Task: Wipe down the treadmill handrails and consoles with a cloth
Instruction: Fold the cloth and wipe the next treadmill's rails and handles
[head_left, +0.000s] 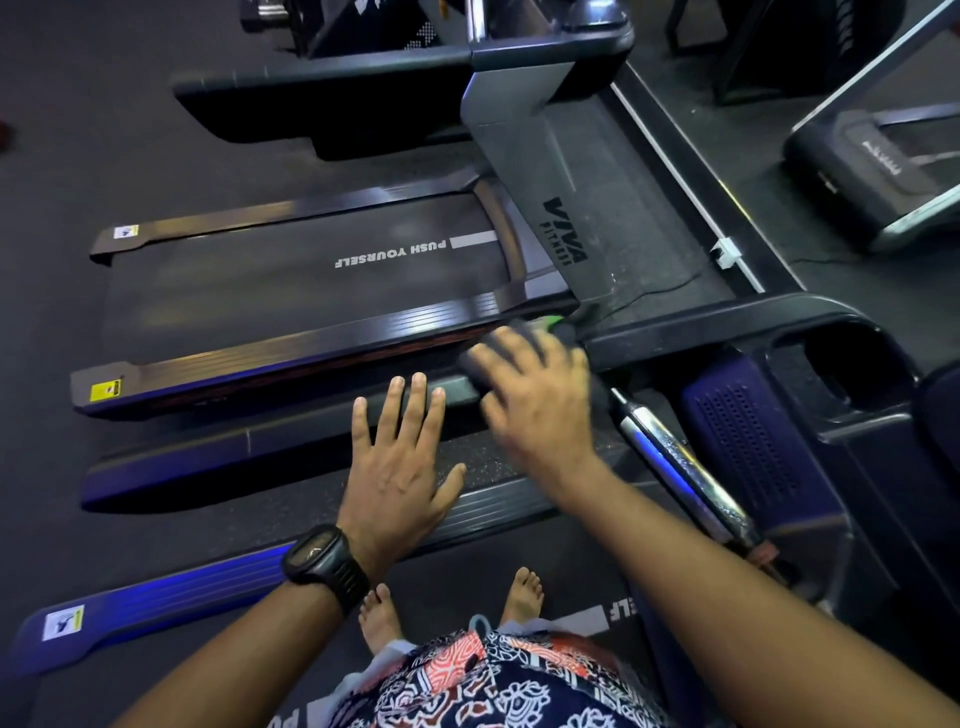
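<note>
Gym floor (78, 130); left hand (400, 467) fingers straight; right hand (535, 395) fingers flat on cloth (563, 335)

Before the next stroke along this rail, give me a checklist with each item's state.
1. Cloth under the right hand: ok, it shows beneath the fingers.
2. Cloth on the handrail: ok.
3. Rail beside the cloth free: not ok, the left hand rests its fingers there.
4. Right hand's hold on the cloth: cannot tell, blurred.
5. Footing: ok, both bare feet stand on the belt.
</note>
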